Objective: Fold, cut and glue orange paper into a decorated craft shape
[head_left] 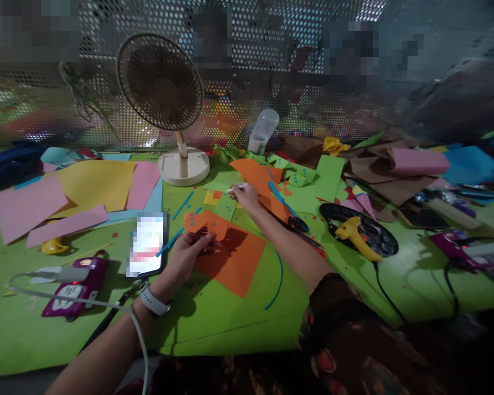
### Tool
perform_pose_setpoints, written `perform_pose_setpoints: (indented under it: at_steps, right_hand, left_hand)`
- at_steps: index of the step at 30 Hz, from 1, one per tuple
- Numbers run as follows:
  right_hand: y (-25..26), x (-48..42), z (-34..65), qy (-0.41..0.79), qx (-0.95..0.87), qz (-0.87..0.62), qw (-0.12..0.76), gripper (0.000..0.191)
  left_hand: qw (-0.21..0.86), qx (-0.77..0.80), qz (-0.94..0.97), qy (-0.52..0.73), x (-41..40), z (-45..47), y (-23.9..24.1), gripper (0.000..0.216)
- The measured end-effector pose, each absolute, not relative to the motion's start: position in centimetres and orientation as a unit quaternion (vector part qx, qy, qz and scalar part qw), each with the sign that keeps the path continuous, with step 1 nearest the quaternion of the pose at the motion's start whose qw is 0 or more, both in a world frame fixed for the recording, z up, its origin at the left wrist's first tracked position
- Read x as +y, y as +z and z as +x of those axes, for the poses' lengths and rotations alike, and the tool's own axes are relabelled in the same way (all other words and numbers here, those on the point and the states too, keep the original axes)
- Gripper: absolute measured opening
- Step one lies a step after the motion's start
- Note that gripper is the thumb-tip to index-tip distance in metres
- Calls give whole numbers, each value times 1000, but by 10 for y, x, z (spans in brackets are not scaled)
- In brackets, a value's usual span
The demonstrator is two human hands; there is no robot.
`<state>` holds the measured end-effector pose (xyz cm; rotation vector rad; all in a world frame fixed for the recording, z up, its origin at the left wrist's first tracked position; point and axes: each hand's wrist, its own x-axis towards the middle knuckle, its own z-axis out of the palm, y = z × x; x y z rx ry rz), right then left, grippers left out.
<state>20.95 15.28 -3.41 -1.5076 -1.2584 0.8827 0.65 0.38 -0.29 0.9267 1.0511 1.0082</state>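
My left hand (185, 257) is closed on an orange paper cutout (206, 222) dotted with small blue spots, held just above a larger orange sheet (234, 260) on the green table (214, 321). My right hand (245, 196) reaches farther out and pinches a thin white stick (235, 189), its tip over small green and yellow paper pieces (220, 200). Another orange sheet (257, 175) lies just right of that hand. A watch is on my left wrist.
A phone (147, 244) lies left of my left hand. A desk fan (164, 99) stands behind. Scissors (296, 222), a yellow glue gun (356, 236) on a dark palette, blue strips, pink and yellow sheets (94, 184), and a purple device (76, 288) with cables surround the spot.
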Motion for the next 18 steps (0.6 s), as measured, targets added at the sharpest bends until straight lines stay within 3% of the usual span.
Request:
perform_pose_setpoints:
  at_steps: [18]
  right_hand:
    - [-40, 157, 208, 346, -524, -620, 470, 23]
  left_hand:
    - [646, 469, 404, 446, 3, 7, 1, 37]
